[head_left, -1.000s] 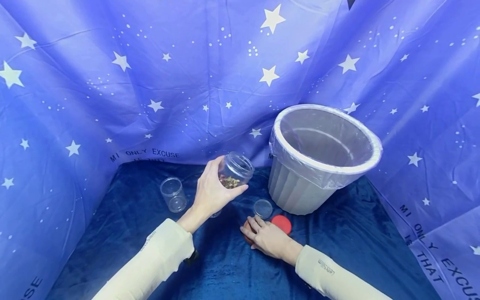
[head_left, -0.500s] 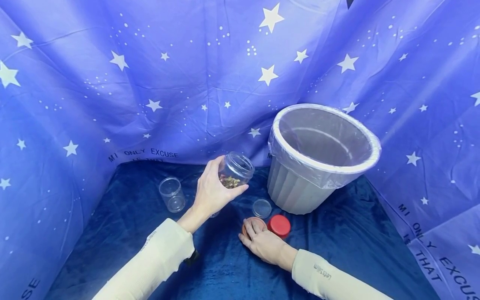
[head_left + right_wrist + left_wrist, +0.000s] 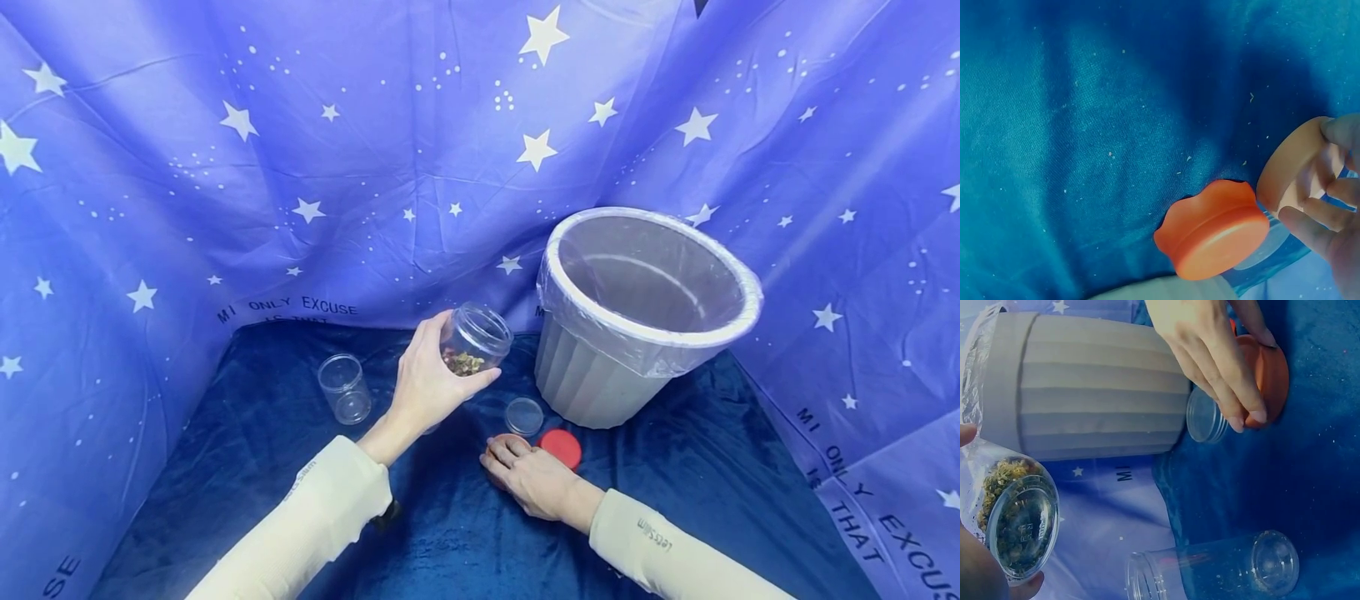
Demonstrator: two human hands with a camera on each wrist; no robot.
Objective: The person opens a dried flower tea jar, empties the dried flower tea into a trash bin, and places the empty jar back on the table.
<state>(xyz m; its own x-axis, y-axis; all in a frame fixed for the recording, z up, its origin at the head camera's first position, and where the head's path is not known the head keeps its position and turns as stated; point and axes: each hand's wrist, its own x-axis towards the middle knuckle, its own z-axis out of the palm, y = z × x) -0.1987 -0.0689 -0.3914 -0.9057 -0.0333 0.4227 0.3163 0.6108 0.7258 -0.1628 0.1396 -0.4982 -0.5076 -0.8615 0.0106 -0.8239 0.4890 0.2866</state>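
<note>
My left hand (image 3: 431, 379) grips a clear jar (image 3: 487, 329) from the side and holds it tilted above the cloth. Dried yellow-green flowers (image 3: 1005, 478) with reddish bits lie in the jar; its round base (image 3: 1024, 519) faces the left wrist camera. My right hand (image 3: 536, 483) is over a terracotta-brown round lid (image 3: 1291, 165) on the cloth, thumb at its rim and fingers across its top. Right beside it sits a red lid (image 3: 562, 448) with a scalloped edge (image 3: 1200, 203). A clear round lid (image 3: 524, 416) lies just behind them.
A ribbed grey bin (image 3: 592, 383) with a clear plastic liner stands at the back right. An upright clear jar (image 3: 345, 390) is left of my left hand. Dark blue cloth (image 3: 450, 542) covers the surface; star-printed curtains (image 3: 375, 167) enclose it. Small crumbs dot the cloth.
My right hand has shifted slightly on the brown lid, left and then back right, covering more of it than half a second ago. The jar in my left hand has moved slightly right.
</note>
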